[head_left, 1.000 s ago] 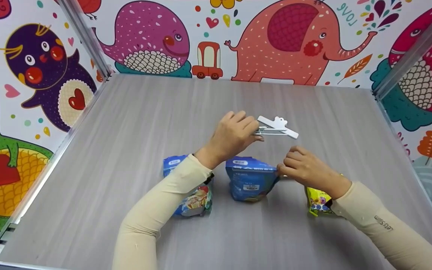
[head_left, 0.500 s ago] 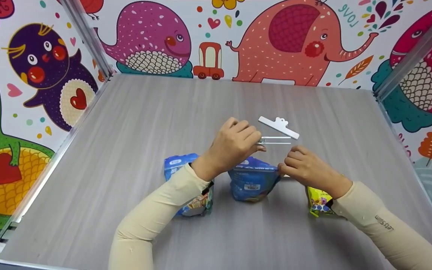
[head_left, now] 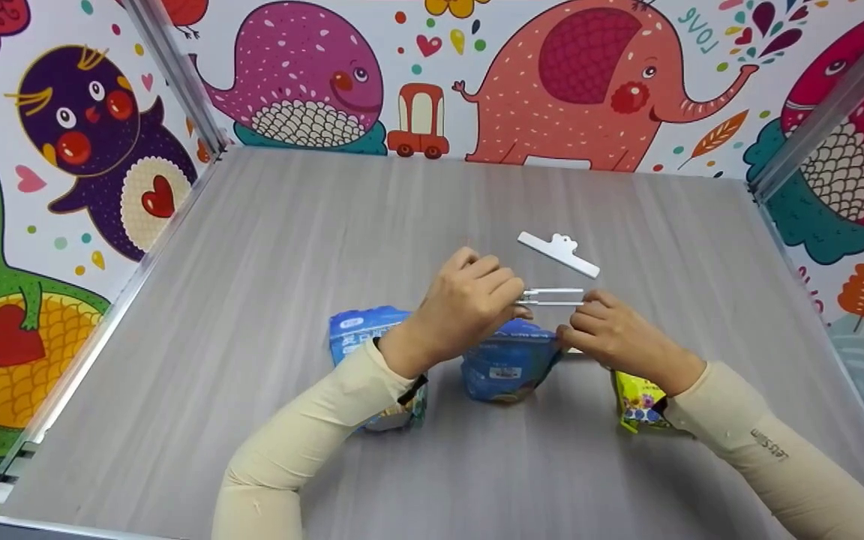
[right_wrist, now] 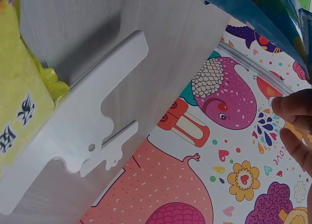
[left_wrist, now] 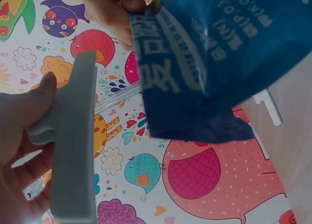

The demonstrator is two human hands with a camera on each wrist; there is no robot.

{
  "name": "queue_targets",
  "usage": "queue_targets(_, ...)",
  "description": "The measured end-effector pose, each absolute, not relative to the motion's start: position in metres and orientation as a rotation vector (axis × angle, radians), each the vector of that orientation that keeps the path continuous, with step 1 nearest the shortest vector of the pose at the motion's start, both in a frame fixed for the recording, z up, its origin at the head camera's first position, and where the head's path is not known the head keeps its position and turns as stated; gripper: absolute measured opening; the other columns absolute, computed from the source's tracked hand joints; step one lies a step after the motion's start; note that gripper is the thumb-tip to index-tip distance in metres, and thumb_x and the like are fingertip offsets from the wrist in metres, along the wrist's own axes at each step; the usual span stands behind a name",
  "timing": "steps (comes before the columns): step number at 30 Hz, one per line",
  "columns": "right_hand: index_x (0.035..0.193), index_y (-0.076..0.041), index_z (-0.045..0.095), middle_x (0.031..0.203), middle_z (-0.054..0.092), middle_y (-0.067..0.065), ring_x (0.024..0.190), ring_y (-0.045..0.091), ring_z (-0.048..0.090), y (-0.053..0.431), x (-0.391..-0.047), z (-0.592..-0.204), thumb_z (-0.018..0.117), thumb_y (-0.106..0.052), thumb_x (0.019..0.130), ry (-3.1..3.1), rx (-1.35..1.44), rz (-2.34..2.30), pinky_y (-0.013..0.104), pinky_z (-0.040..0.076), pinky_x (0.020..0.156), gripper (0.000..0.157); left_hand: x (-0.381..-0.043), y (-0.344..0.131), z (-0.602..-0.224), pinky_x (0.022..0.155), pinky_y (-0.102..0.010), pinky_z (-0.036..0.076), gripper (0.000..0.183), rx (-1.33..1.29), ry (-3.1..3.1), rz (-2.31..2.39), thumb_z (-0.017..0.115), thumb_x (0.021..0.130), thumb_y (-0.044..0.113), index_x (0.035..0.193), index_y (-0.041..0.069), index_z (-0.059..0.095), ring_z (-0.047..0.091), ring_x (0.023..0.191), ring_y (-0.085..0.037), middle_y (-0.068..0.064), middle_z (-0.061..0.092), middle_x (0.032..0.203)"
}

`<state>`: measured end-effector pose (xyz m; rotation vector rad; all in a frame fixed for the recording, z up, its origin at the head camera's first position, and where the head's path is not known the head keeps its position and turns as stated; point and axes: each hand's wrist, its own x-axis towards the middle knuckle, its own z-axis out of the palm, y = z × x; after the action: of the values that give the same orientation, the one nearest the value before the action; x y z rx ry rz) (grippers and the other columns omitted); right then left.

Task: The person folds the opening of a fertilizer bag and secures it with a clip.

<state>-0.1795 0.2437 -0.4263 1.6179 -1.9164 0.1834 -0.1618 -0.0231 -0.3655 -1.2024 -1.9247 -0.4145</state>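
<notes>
My left hand (head_left: 469, 304) pinches a white bag clip (left_wrist: 75, 146), whose two long bars show as parallel lines with a narrow gap in the head view. It hovers just behind and above the blue snack bag (head_left: 508, 367), which stands upright in the middle. My right hand (head_left: 623, 334) pinches the top right corner of that bag. In the left wrist view the bag's top edge (left_wrist: 200, 134) lies to the right of the clip, apart from it. The right wrist view shows the right hand's fingertips (right_wrist: 290, 107) at the edge, by the bag.
Another white clip (head_left: 558, 255) lies on the table behind the hands. A further large clip (right_wrist: 73, 121) lies near a yellow bag (head_left: 640, 401), mostly hidden under the right hand in the head view. A second blue bag (head_left: 361, 326) stands left, partly behind the sleeve.
The left hand has come down and nearer to the blue bag with its clip, away from the clip on the table. The right hand has stayed at the bag's corner.
</notes>
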Motion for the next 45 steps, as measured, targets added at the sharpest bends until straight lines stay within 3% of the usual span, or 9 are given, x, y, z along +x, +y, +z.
queue_targets(6,0.096,-0.006,0.059,0.077,0.059,0.004,0.072,0.022,0.055,0.244,-0.18,-0.425,0.043,-0.021,0.107,-1.932,1.623,0.207,0.039,0.048,0.073,0.025,-0.157,-0.024,-0.367,0.065,-0.031,0.041,0.029,-1.217,-1.911,-0.38,0.074,0.088,0.034,0.079,0.01,0.062,0.056,0.068,-0.016,-0.001,0.064,0.073)
queue_targets(14,0.095,-0.008,0.059,0.08,0.062,0.004,0.072,0.023,0.056,0.245,-0.18,-0.426,0.041,-0.022,0.108,-1.93,1.625,0.195,0.039,0.049,0.074,0.026,-0.15,-0.028,-0.373,0.066,-0.032,0.041,0.031,-1.24,-1.96,-0.43,0.085,0.074,0.027,0.08,0.009,0.061,0.056,0.068,-0.016,-0.001,0.065,0.075)
queue_targets(27,0.096,-0.006,0.059,0.077,0.057,0.005,0.071,0.023,0.054,0.246,-0.179,-0.425,0.041,-0.029,0.107,-1.958,1.63,0.191,0.039,0.047,0.074,0.031,-0.142,-0.038,-0.386,0.062,-0.032,0.037,0.032,-1.256,-2.011,-0.465,0.086,0.075,0.028,0.078,0.009,0.06,0.053,0.064,-0.016,-0.001,0.062,0.07)
queue_targets(45,0.1,-0.006,0.06,0.076,0.058,0.004,0.07,0.022,0.055,0.246,-0.177,-0.423,0.037,-0.025,0.109,-1.983,1.633,0.193,0.041,0.049,0.076,0.032,-0.141,-0.038,-0.394,0.064,-0.032,0.036,0.029,-1.288,-2.17,-0.441,0.082,0.081,0.028,0.08,0.009,0.061,0.055,0.068,-0.016,0.0,0.066,0.076)
